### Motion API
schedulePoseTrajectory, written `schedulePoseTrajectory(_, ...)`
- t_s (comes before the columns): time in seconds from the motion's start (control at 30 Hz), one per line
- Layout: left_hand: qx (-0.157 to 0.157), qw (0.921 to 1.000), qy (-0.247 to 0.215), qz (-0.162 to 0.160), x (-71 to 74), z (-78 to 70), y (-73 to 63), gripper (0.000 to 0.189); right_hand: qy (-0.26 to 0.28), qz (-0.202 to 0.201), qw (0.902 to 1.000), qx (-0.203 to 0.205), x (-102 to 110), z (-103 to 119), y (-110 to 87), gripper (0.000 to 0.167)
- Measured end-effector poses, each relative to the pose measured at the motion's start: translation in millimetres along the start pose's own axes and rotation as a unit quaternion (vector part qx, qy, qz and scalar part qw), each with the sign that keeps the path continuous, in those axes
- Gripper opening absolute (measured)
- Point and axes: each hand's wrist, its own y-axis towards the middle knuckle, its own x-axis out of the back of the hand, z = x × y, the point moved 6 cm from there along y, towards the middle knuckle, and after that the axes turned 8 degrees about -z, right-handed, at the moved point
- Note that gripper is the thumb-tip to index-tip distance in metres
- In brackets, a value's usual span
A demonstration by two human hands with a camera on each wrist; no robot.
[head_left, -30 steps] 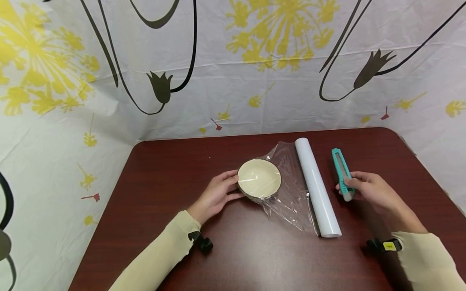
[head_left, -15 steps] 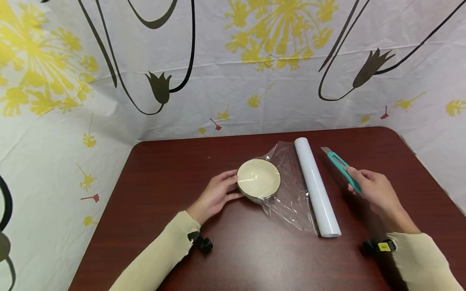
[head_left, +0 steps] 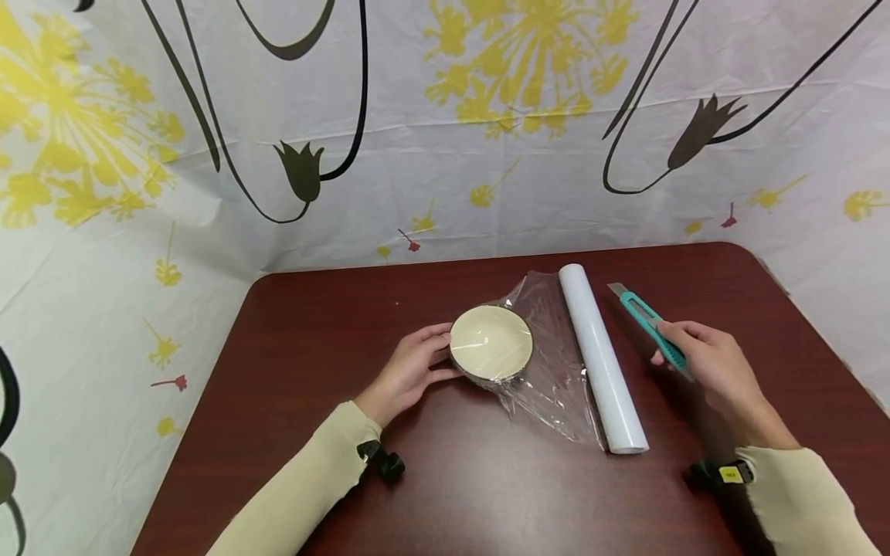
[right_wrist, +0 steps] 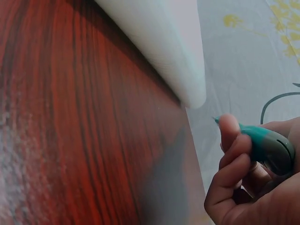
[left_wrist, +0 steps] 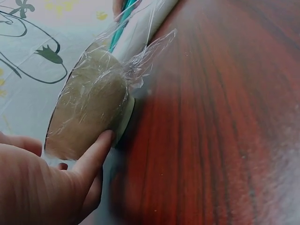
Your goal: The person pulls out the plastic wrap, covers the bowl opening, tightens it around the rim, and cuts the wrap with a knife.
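Floral sheeting [head_left: 445, 154] is hanging behind the dark red table [head_left: 487, 479] you are working at. Your bowl [head_left: 490, 343] is sitting mid-table under clear film [head_left: 552, 371], which is running off a white roll [head_left: 601, 359] just to the bowl's right. Your left hand [head_left: 410, 372] is cupping the bowl's left side, thumb and fingers touching its wall (the left wrist view shows the thumb [left_wrist: 96, 154] against the wrapped side). Your right hand [head_left: 705, 363] is curling its fingers around a teal knife [head_left: 647, 320], blade out, right of the roll and apart from it.
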Motion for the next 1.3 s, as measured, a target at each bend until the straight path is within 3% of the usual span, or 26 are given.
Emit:
schedulePoseTrajectory(0.43,-0.003,0.9956,0.086,-0.036,3.0,-14.6,18.9,0.042,0.013,0.036,0.9992,0.009,-5.9,10.2,-0.8,0.061)
schedulePoseTrajectory(0.7,-0.028,0.9927,0.114,-0.025,0.3,-28.8,41.5,0.042,0.001,0.045,0.9989,0.006,-8.5,12.4,-1.3,0.059)
schedulePoseTrajectory(0.8,-0.036,0.9897,0.138,-0.015,-4.7,-36.1,49.9,0.042,0.007,0.050,0.9987,0.005,-9.5,12.4,-1.0,0.057)
schedulePoseTrajectory(0.93,-0.038,0.9799,0.195,0.022,-16.4,-46.3,61.1,0.042,0.017,0.051,0.9985,0.008,-9.4,14.2,-1.5,0.053)
schedulePoseTrajectory(1.1,-0.026,0.9669,0.243,0.072,-33.0,-58.6,72.2,0.041,0.014,0.058,0.9982,0.010,-9.9,19.1,-2.5,0.054)
schedulePoseTrajectory(1.3,-0.010,0.9548,0.281,0.097,-48.3,-70.3,85.5,0.041,0.002,0.069,0.9976,0.004,-11.2,28.2,-5.9,0.057)
